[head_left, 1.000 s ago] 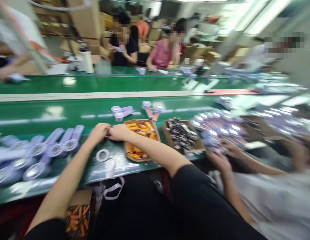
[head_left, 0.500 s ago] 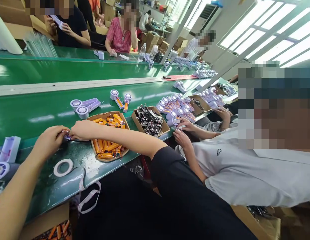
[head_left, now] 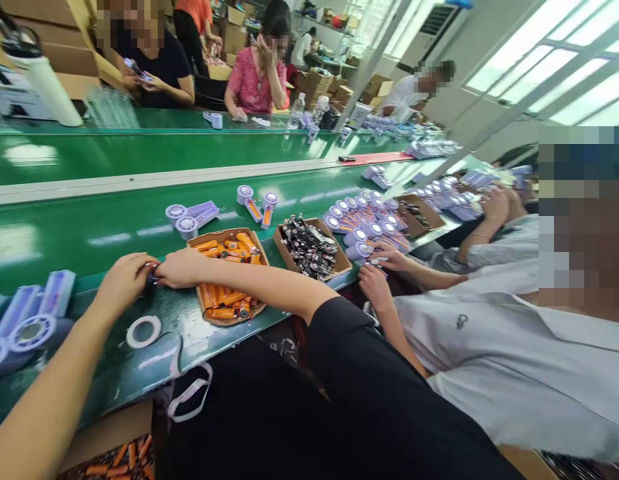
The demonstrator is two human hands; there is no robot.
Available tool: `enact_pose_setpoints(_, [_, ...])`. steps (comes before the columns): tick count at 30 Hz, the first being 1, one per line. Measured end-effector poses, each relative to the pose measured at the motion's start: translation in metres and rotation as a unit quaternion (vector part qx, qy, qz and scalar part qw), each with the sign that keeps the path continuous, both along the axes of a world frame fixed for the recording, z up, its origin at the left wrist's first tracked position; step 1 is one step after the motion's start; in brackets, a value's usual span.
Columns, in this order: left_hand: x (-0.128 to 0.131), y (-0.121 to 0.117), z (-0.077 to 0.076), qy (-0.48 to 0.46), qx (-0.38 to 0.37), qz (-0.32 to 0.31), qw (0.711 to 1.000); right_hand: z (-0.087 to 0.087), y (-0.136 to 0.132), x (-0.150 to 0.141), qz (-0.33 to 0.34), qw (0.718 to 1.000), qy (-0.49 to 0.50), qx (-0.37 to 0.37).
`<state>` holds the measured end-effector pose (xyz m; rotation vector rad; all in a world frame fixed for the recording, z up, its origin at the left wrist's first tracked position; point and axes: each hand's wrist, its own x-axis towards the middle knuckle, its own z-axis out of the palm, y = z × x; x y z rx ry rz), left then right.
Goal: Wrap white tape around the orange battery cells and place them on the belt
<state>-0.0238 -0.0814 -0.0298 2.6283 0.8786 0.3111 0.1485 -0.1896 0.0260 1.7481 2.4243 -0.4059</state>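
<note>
Item, small, dark, mostly hidden; left hand and right hand both grasping it.

Person in black opposite: held piece now lower.

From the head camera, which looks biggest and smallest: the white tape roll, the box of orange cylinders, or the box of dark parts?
Largest to smallest:
1. Box of orange cylinders, partly behind an arm
2. Box of dark parts, slightly farther away
3. White tape roll
</note>
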Motion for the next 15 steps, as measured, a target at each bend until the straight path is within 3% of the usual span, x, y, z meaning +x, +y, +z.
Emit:
enact_pose_setpoints(2, [0.003, -0.013, 0.016, 0.022, -0.060, 0.023, 0.998, 0.004, -0.006, -0.001, -0.007, 1.000, -0.003, 0.008])
enact_pose_setpoints(4, [0.005, -0.021, 0.024, 0.038, -0.073, 0.023, 0.996, 0.002, -0.011, -0.003, -0.015, 1.000, -0.007, 0.012])
enact_pose_setpoints(9, [0.004, -0.025, 0.017, 0.069, -0.076, 0.046, 0.994, -0.009, -0.007, -0.009, -0.015, 1.000, -0.010, 0.005])
enact_pose_setpoints(12, [-0.004, -0.032, 0.021, 0.087, -0.061, 0.073, 0.992, 0.005, -0.016, -0.009, 0.019, 1.000, -0.004, 0.010])
enact_pose_setpoints(15, [-0.010, -0.026, 0.038, 0.093, -0.024, 0.139, 0.986, 0.027, -0.044, -0.006, 0.030, 0.995, 0.050, 0.084])
